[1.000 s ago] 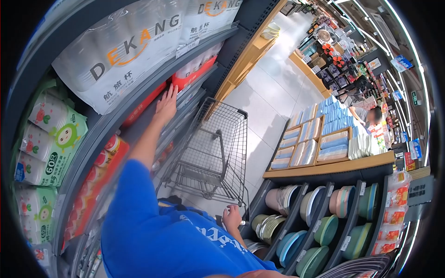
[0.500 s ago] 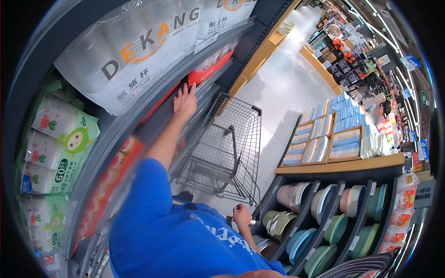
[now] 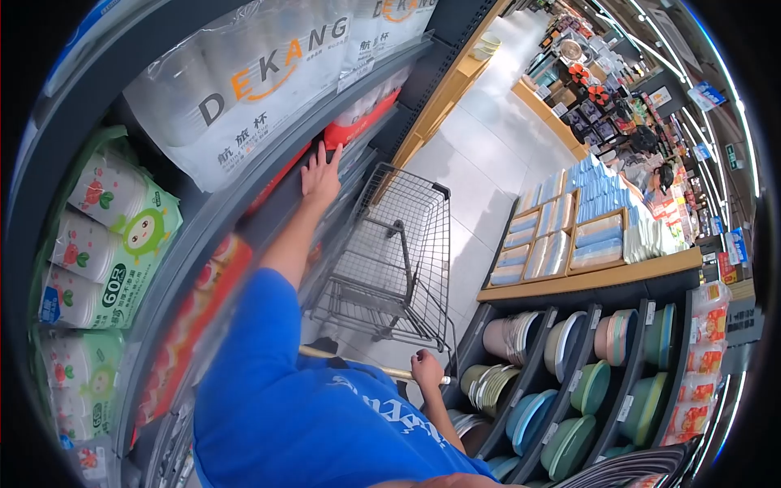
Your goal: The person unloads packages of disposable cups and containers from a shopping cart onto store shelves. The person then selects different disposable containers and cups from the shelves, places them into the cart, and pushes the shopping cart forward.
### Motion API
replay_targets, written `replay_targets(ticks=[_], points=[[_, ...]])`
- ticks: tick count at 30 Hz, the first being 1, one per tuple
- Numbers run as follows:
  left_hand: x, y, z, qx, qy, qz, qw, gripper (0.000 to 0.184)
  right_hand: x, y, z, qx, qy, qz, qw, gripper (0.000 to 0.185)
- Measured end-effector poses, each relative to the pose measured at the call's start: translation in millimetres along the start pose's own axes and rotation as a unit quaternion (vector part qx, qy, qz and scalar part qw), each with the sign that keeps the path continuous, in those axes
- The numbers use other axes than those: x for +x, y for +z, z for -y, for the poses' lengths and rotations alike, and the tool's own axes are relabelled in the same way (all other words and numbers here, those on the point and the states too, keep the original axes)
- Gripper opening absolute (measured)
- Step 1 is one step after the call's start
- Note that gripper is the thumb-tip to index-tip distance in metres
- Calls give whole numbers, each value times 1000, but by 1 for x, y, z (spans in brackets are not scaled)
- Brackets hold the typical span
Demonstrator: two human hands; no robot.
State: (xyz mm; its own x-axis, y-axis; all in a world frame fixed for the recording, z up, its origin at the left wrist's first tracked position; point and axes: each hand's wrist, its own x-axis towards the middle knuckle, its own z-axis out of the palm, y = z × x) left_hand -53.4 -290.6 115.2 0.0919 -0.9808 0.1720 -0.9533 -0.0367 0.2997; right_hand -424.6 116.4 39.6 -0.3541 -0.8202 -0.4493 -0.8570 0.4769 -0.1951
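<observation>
My left hand (image 3: 320, 175) reaches over to the shelf on the left. Its fingers are spread, with the fingertips at the lower edge of a red-and-clear package (image 3: 358, 120); nothing is held. My right hand (image 3: 427, 369) is closed around the handle bar (image 3: 399, 372) of a wire shopping cart (image 3: 399, 252), close to my blue shirt. Above the left hand, large clear bags of white cups marked DEKANG (image 3: 252, 81) fill a shelf. Green packs of printed cups (image 3: 114, 232) stand at the far left.
Colourful bowls and basins (image 3: 590, 386) fill the slanted rack at the lower right. Folded blue and white cloths (image 3: 598, 211) lie in wooden compartments above it. A person (image 3: 661, 180) is beyond them. Tiled floor (image 3: 496, 134) runs past the cart.
The view has shifted slightly. My left hand's fingers look more spread, still by the red package. More of the cart's handle bar now shows beside my right hand.
</observation>
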Motion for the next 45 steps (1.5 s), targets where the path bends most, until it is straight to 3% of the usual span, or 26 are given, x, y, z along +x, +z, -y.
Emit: replay_targets(ticks=[2, 5, 9, 11, 14, 15, 18, 21, 24, 30, 33, 36, 39, 42, 45], points=[[-15, 3, 0, -6, 93, -136, 986, 70, -1, 0, 0, -16, 9, 32, 999, 37], [-84, 25, -7, -76, 139, -152, 976, 52, 6, 5, -3, -51, 12, 79, 995, 42], [-235, 92, 23, -103, 164, 25, 981, 52, 11, 5, -1, -69, 16, 171, 983, 52], [-271, 69, 31, 65, 131, 284, 948, 53, 17, 10, -3, -59, 9, 218, 974, 59], [-276, 62, 26, -68, 11, 316, 946, 55, 34, 49, -26, -39, -28, 188, 981, 65], [-278, 67, 30, -81, 10, 300, 951, 55, 32, 51, -24, 9, -61, 173, 983, 80], [-296, 92, 44, 67, 64, 253, 963, 56, 42, 77, -30, -11, -63, 191, 979, 87], [-311, 97, 55, 117, 110, 216, 963, 51, 34, 70, -17, -42, -1, 256, 966, 98], [-319, 82, 55, 119, 89, 251, 957, 44, 14, 71, -11, -42, 18, 251, 967, 104], [-354, 50, 68, 77, 96, 211, 970, 32, -21, 101, -16, 53, 1, 229, 972, 118], [-376, 41, 73, 106, 62, 263, 957, 29, -41, 117, -25, 71, -31, 219, 973, 121], [-402, 26, 74, 110, -5, 328, 938, 26, -67, 130, -28, 26, -53, 170, 984, 99], [-434, -1, 77, 162, 36, 374, 913, 26, -87, 141, -39, 14, -73, 181, 981, 64], [-470, -5, 84, 127, -13, 356, 926, 25, -122, 142, -46, 101, -5, 103, 990, 46], [-517, 6, 101, 134, -20, 307, 942, 23, -161, 149, -60, 130, -5, 82, 988, 33]])
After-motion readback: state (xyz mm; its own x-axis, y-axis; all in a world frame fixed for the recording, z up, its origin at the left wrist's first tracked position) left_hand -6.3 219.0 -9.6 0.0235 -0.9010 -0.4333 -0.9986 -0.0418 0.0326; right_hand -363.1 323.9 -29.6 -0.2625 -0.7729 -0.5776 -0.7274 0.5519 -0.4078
